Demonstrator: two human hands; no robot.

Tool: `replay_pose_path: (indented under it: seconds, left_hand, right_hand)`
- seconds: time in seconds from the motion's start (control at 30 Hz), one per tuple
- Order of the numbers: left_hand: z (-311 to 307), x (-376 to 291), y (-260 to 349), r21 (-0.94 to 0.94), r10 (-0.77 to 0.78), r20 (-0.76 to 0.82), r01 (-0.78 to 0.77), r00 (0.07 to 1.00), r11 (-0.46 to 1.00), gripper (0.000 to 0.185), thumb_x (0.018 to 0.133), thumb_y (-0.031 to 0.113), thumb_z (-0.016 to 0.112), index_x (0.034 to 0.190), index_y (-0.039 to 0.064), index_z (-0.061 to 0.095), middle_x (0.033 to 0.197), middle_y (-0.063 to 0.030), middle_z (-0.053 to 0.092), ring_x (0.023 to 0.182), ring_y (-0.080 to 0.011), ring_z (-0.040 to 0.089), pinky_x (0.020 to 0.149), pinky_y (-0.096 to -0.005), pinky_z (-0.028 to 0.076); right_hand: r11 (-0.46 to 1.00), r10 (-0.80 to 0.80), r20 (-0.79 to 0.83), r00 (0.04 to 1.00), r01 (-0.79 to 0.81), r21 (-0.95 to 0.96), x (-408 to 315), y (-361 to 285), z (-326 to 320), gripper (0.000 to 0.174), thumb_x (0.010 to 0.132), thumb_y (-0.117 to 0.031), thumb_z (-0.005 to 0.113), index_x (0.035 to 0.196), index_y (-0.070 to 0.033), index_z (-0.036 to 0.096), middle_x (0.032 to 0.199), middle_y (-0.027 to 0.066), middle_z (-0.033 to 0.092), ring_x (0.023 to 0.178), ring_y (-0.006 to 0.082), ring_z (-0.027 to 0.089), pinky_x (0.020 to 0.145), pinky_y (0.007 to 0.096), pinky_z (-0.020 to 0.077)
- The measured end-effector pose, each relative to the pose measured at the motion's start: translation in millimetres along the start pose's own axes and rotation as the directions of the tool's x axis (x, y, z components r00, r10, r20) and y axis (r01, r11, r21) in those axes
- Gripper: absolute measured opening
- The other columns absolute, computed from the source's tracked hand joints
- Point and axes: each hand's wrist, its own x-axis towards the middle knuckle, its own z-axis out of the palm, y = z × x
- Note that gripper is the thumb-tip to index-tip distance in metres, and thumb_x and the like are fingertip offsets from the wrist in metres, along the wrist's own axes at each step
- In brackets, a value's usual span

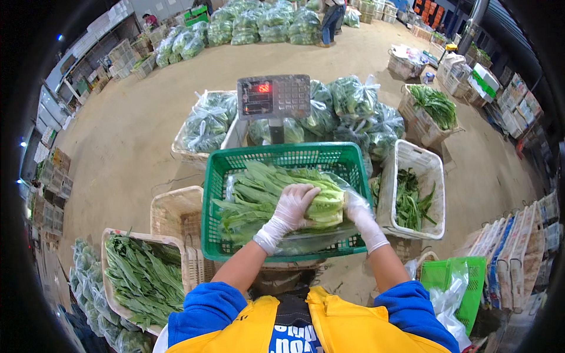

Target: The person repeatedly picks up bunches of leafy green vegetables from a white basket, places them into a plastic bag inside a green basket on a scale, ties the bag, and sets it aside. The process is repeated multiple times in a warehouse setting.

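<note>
A green plastic basket (282, 152) stands before me, below a scale's display head (273, 97) with lit red digits. Long leafy greens (260, 187) lie in it on clear plastic film, their pale cut stems toward the right. My left hand (293, 207), in a white glove, rests on top of the bunch near the stems with its fingers curved over it; how firmly it grips does not show. At the cut ends, my gloved right hand (359, 212) touches the clear plastic bag (346, 183); it is blurred and its fingers are partly hidden.
White crates of loose greens stand at lower left (143, 273) and right (417, 198). Bagged greens (353, 99) sit behind the scale, beside a crate of bags (205, 123). A bright green crate (474, 282) is at lower right. A person (332, 22) stands far off.
</note>
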Motion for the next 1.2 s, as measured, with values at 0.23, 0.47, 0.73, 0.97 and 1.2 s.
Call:
replay_pose_path:
  seconds: [0.23, 0.47, 0.73, 0.97, 1.2]
  left_hand:
    - [14, 1, 8, -0.002, -0.005, 0.098, 0.005, 0.995, 1.000, 0.087, 0.051, 0.037, 0.082, 0.126, 0.010, 0.046, 0.115, -0.0119, 0.053, 0.108, -0.0308, 0.051, 0.096, -0.0434, 0.037]
    - [31, 34, -1, 0.094, -0.239, 0.207, 0.224, 0.949, 0.970, 0.084, 0.053, 0.042, 0.081, 0.122, 0.010, 0.046, 0.112, -0.0132, 0.055, 0.105, -0.0319, 0.054, 0.090, -0.0459, 0.040]
    - [90, 16, 25, 0.209, -0.161, 0.133, 0.131, 0.978, 0.969, 0.082, 0.060, 0.034, 0.079, 0.129, 0.011, 0.042, 0.123, -0.0134, 0.048, 0.121, -0.0294, 0.042, 0.103, -0.0470, 0.028]
    - [52, 17, 18, 0.008, -0.151, 0.170, 0.152, 0.974, 0.988, 0.073, 0.069, 0.040, 0.072, 0.130, 0.009, 0.045, 0.130, -0.0140, 0.046, 0.127, -0.0324, 0.037, 0.109, -0.0510, 0.021]
    - [-52, -45, -9, -0.242, -0.239, -0.320, 0.165, 0.917, 0.956, 0.029, 0.076, 0.021, 0.069, 0.103, 0.011, 0.064, 0.104, -0.0070, 0.064, 0.108, -0.0281, 0.055, 0.100, -0.0451, 0.036]
  right_hand:
    - [0.329, 0.390, 0.093, 0.916, -0.233, 0.915, 33, -31, -31, 0.030, 0.087, -0.024, 0.060, 0.113, -0.008, 0.060, 0.111, 0.0075, 0.064, 0.104, 0.0263, 0.059, 0.089, 0.0359, 0.0464]
    - [0.866, -0.499, -0.303, 0.812, 0.455, -0.207, -40, -98, -68, 0.036, 0.084, -0.018, 0.061, 0.115, 0.001, 0.058, 0.110, 0.0184, 0.061, 0.105, 0.0339, 0.055, 0.093, 0.0404, 0.0423]
    - [0.887, -0.444, -0.372, 0.815, 0.341, -0.311, -102, -149, -94, 0.055, 0.083, -0.030, 0.060, 0.122, 0.007, 0.049, 0.117, 0.0238, 0.054, 0.111, 0.0395, 0.048, 0.100, 0.0463, 0.0328]
    - [0.920, -0.231, -0.129, 0.964, 0.173, -0.353, -112, -111, -65, 0.058, 0.079, -0.030, 0.066, 0.127, -0.002, 0.049, 0.127, 0.0201, 0.052, 0.119, 0.0357, 0.048, 0.100, 0.0407, 0.0376]
    - [0.938, -0.204, -0.075, 0.976, 0.174, -0.299, -107, -88, -41, 0.050, 0.075, -0.023, 0.070, 0.121, -0.006, 0.057, 0.105, 0.0188, 0.063, 0.098, 0.0344, 0.059, 0.086, 0.0419, 0.0462]
